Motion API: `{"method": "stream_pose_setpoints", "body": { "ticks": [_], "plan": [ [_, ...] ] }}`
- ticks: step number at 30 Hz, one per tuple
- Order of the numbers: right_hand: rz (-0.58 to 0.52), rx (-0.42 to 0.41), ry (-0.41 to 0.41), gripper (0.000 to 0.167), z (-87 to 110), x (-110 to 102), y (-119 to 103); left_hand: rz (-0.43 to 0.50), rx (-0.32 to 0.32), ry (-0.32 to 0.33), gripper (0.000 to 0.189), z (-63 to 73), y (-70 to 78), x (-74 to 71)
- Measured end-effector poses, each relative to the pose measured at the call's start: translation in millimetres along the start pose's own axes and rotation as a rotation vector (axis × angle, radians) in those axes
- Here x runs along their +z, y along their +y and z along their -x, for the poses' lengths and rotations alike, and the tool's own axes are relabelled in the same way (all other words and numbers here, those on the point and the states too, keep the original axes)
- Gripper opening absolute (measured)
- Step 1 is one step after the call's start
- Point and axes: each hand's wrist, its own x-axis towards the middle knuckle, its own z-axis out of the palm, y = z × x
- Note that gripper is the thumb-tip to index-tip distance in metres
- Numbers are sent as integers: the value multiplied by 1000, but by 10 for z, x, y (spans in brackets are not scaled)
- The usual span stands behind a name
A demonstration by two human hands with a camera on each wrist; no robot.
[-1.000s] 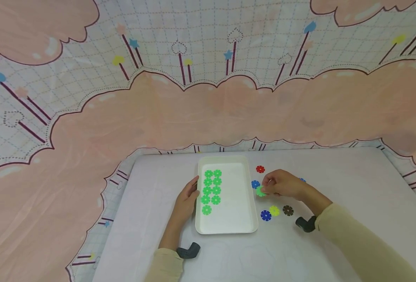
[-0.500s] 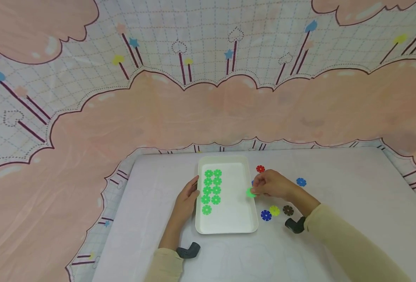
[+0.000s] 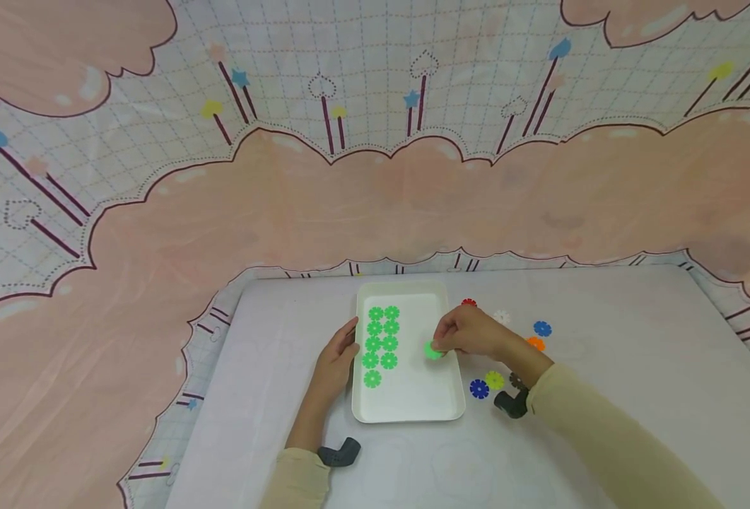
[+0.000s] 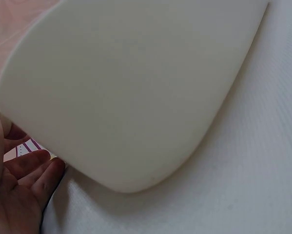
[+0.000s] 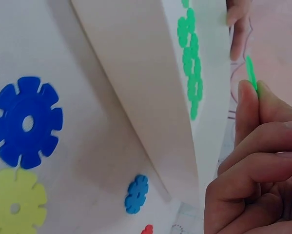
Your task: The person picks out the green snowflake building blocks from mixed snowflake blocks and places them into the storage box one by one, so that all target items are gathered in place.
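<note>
Above the right part of a white tray (image 3: pixel 422 396), my right hand (image 3: pixel 473 331) pinches a green flower-shaped plastic disc (image 3: pixel 433 350) between thumb and fingertip. The right wrist view shows this disc (image 5: pixel 251 73) edge-on, with the other fingers curled in. My left hand (image 3: pixel 335 362) holds the tray at its left rim; in the left wrist view, fingers (image 4: pixel 36 170) sit right at the tray's edge (image 4: pixel 121 165). Inside the tray, several green discs (image 3: pixel 390 343) lie flat in two columns on the left side, the left column one disc longer.
Right of the tray, loose notched discs lie on the white table (image 3: pixel 635 339): dark blue (image 3: pixel 479 389), yellow (image 3: pixel 494 380), brown (image 3: pixel 516 381), orange (image 3: pixel 536 343), blue (image 3: pixel 543 329), white (image 3: pixel 502 317) and red (image 3: pixel 469 302). Another blue disc (image 5: pixel 137 194) shows beside the tray in the right wrist view.
My right hand has carried the green disc leftward from the table beside the tray, across the right rim and over the tray. The left hand and tray have stayed still.
</note>
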Motion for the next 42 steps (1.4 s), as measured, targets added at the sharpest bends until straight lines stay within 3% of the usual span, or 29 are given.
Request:
{"method": "stream_pose_setpoints", "body": {
  "ticks": [21,33,42],
  "plan": [
    [-2,-21,-38,11,-151,233,-175,3,5,-4,50,15,5,1],
    [1,-19,-33,10,-232,323,-194,-27,-24,4,49,17,59,-9],
    [-5,-42,-54,12,-278,423,-209,-15,-13,-3,50,12,28,-7]
  ]
}}
